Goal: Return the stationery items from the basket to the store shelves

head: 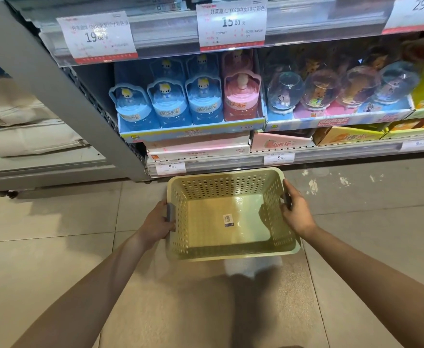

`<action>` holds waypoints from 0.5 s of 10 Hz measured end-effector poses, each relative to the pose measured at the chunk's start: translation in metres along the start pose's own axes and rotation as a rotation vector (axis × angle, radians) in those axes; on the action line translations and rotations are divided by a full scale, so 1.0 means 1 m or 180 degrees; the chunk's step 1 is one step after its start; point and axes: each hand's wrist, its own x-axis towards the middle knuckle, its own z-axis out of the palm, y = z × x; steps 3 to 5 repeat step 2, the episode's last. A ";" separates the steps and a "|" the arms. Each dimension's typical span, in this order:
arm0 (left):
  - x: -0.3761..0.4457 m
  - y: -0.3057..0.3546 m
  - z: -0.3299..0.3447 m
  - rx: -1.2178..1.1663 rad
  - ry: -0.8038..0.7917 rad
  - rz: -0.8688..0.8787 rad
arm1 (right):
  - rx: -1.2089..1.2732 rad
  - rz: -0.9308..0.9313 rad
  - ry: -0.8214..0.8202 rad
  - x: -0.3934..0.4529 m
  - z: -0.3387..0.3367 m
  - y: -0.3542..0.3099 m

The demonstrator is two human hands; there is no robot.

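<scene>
A pale yellow-green perforated plastic basket [231, 253] hangs above the tiled floor, in front of the store shelves. Only a small barcode sticker [228, 220] lies on its bottom; I see no items inside. My left hand [157, 222] grips the grey handle on the basket's left side. My right hand [296, 211] grips the handle on its right side. Beyond the basket, the low shelf [331, 153] carries blue bottle-shaped items [167, 102], a pink one [241, 100] and clear globe-shaped items [341, 89] in display boxes.
Price tags [232, 23] hang from the upper shelf's front edge. Flat pink and orange boxes [281, 143] lie under the display trays. A grey shelf upright [63, 96] slants down at the left, with white packages [17, 121] behind it. Beige floor tiles [55, 234] surround the basket.
</scene>
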 end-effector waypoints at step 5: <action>-0.021 0.015 -0.002 0.0454 0.0487 0.0016 | -0.0413 0.0005 0.0027 -0.017 -0.021 -0.018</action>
